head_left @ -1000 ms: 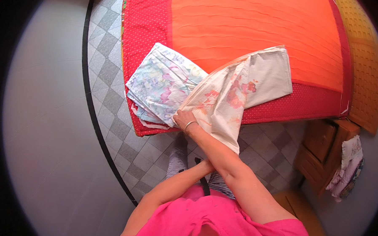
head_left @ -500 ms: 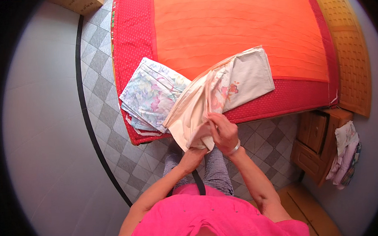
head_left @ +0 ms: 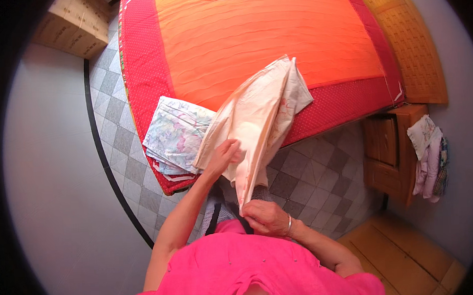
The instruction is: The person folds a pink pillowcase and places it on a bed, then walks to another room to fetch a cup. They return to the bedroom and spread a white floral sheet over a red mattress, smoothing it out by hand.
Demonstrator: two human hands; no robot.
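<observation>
A cream cloth with a reddish floral print (head_left: 254, 120) lies partly over the near edge of the bed and hangs down toward me, loosely folded. My right hand (head_left: 266, 217) pinches its lower corner close to my waist. Against the inner face of the same cloth rests my left hand (head_left: 226, 156), fingers extended and somewhat blurred. Just left of the cloth, a folded stack of pale blue and pink floral fabric (head_left: 178, 131) sits on the bed corner, partly covered by the cream cloth.
The bed (head_left: 337, 103) has a red border and an orange cover (head_left: 253, 36). A wooden nightstand (head_left: 388, 172) stands at the right, with clothes (head_left: 429, 157) hanging on its side. A cardboard box (head_left: 75, 28) is at the far left, on grey tiled floor (head_left: 114, 137).
My right hand has come down toward my waist, pulling the cloth's corner with it. My left hand has moved up onto the cloth's inner face, and the cloth's far end has drawn in leftward.
</observation>
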